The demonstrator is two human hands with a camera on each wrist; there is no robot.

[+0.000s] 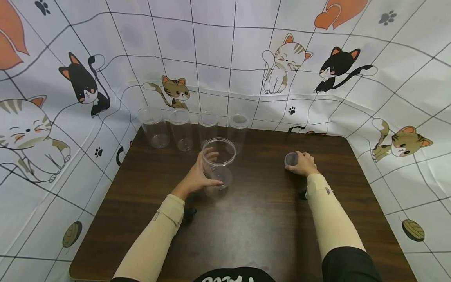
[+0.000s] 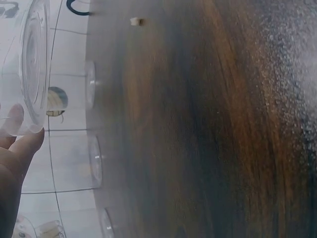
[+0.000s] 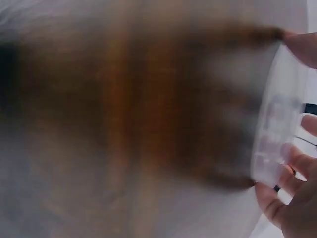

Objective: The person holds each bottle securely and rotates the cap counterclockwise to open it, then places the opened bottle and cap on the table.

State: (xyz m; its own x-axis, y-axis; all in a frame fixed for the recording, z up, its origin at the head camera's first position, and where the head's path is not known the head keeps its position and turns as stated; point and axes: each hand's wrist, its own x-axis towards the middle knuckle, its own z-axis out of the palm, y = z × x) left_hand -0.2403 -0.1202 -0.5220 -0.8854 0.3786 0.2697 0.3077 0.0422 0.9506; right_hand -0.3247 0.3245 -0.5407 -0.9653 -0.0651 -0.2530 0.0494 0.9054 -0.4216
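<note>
My left hand point(image 1: 198, 174) grips a large clear plastic cup point(image 1: 227, 178) by its side, thumb low and fingers round the far side. In the left wrist view that cup point(image 2: 34, 64) appears at the upper left, its base apart from the table, with fingertips point(image 2: 29, 141) against it. Over at the right of the table, my right hand point(image 1: 303, 164) holds a small clear cup point(image 1: 291, 158) between thumb and fingers. The right wrist view has this cup point(image 3: 277, 134) at its right edge, the fingers point(image 3: 292, 178) curled round it, close to the table.
Several clear cups point(image 1: 181, 131) stand in a row along the back left of the brown wooden table point(image 1: 246, 235). A white cat-print sheet point(image 1: 215, 47) rises behind and beside the table. A small pale bit point(image 2: 135, 21) lies on the tabletop.
</note>
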